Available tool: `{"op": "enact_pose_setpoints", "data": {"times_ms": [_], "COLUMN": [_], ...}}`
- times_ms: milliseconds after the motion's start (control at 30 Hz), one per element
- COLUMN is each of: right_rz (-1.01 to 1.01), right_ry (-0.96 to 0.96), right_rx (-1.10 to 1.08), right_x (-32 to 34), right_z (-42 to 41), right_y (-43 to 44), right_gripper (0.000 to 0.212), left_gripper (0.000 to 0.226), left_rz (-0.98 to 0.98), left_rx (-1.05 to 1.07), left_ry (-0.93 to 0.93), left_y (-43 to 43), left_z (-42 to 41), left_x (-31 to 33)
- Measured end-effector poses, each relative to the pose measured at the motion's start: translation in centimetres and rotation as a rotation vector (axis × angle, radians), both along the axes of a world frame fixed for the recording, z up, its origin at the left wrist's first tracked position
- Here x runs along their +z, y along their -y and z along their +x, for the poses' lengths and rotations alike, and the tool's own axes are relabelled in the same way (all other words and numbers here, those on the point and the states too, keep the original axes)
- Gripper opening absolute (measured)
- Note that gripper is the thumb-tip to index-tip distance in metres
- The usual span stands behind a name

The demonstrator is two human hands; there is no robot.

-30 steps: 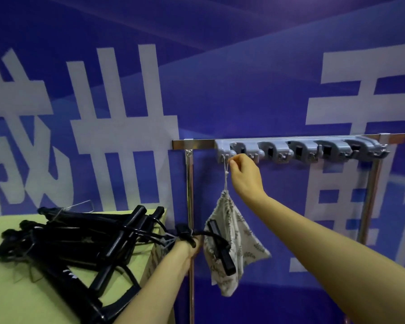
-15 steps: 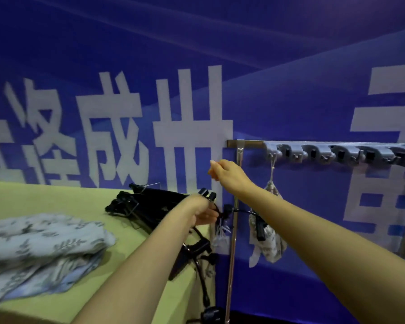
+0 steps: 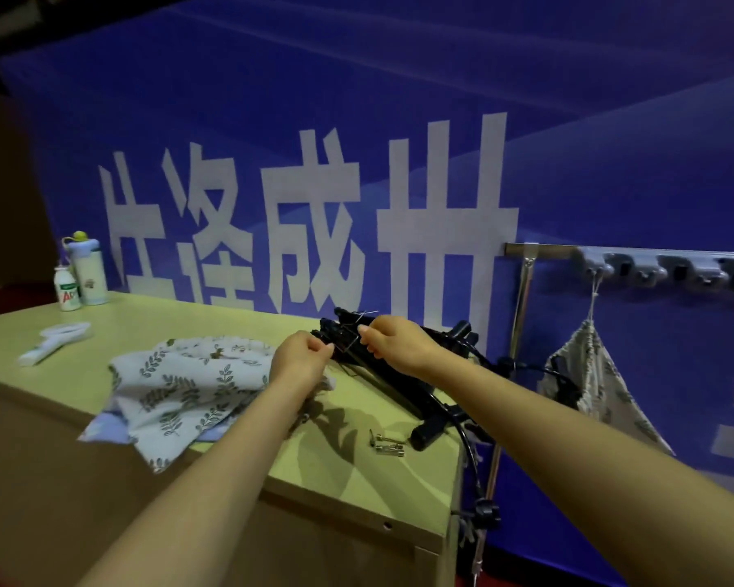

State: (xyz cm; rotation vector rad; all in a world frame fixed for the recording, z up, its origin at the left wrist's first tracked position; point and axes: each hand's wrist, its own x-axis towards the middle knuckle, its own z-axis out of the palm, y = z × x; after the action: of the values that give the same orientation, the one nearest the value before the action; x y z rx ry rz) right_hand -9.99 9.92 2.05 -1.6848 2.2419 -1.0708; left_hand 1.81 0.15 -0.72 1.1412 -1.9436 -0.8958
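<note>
A pile of black clip hangers (image 3: 403, 381) lies on the green table (image 3: 323, 463) near its right end. Both hands are at the pile's far end. My right hand (image 3: 393, 345) pinches a thin metal wire hook sticking up from the hangers. My left hand (image 3: 301, 358) has its fingers curled, the tips meeting the same wire from the left. A leaf-print cloth (image 3: 179, 387) lies crumpled on the table just under and left of my left hand. A leaf-print drawstring bag (image 3: 592, 370) hangs by its cord from the grey hook rack (image 3: 653, 269) on the right.
The rack sits on a metal rail stand (image 3: 522, 298) beside the table's right edge. Small metal clips (image 3: 386, 444) lie near the front right corner. Two bottles (image 3: 83, 273) and a white handled object (image 3: 56, 338) are at the far left. A blue banner wall is behind.
My right hand left the bag's cord at the rack and came left to the hanger pile. My left hand shifted onto the pile's far end. The view swung left, showing the table.
</note>
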Motion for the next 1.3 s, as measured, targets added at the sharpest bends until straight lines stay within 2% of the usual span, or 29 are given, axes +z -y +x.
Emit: {"op": "enact_pose_setpoints", "data": {"times_ms": [100,167,267,367,467,600,700,767,900,1000,1067,1133,1167,1233,1300], "right_rz": [0.034,0.062,0.099,0.131,0.161,0.155,0.103,0.078,0.06,-0.001,-0.045,-0.055,-0.052,-0.029,0.008], "right_ry": [-0.003,-0.007,-0.024,-0.013,-0.009,0.059,0.239,0.382,0.702,0.839,0.854,0.822,0.781,0.686,0.613], "right_rx": [0.003,0.004,0.0,-0.012,-0.023,-0.027,-0.031,-0.007,0.114,0.208,0.255,0.3,0.311,0.343,0.4], "right_x": [-1.0,-1.7,-2.7,-3.8,-4.8,-5.2,-4.8,-4.3,-3.5,-3.3,-3.0,-2.6,-2.3,-1.9,-1.5], "right_z": [1.0,1.6,2.0,2.0,2.0,1.8,1.9,2.4,4.8,6.6,7.5,8.6,9.0,9.6,9.6], "right_y": [1.5,2.7,4.0,5.4,6.2,7.2,7.9,8.5,10.0,11.2,11.8,12.2,12.1,11.7,11.2], "right_gripper": [0.041,0.04,0.034,0.026,0.029,0.026,0.029,0.029,0.015,0.02,0.031,0.033,0.032,0.039,0.046], "left_gripper": [0.019,0.028,0.052,0.052,0.035,0.003,0.018,0.017,0.011,0.015,0.022,0.026,0.031,0.05,0.054], "left_rz": [-0.114,-0.21,-0.324,-0.363,-0.349,-0.3,-0.254,-0.242,-0.202,-0.135,0.013,0.198,0.247,0.251,0.225], "left_rx": [0.093,0.119,0.032,0.013,0.097,0.146,0.074,0.033,-0.007,0.022,0.029,0.028,0.026,0.042,0.051], "left_ry": [0.115,0.207,0.397,0.446,0.395,0.191,0.073,-0.004,-0.183,-0.251,-0.358,-0.489,-0.499,-0.382,-0.209], "left_y": [1.2,1.9,2.4,2.9,3.7,4.6,4.8,5.0,4.9,5.0,5.1,5.0,4.9,5.2,5.3], "left_z": [1.7,2.5,2.9,2.7,2.4,2.5,3.4,4.0,5.7,7.1,7.9,8.7,9.0,9.4,9.9], "left_x": [-0.8,-1.4,-2.3,-3.1,-3.9,-3.9,-2.8,-1.9,0.1,0.9,1.3,1.9,2.4,3.4,4.4]}}
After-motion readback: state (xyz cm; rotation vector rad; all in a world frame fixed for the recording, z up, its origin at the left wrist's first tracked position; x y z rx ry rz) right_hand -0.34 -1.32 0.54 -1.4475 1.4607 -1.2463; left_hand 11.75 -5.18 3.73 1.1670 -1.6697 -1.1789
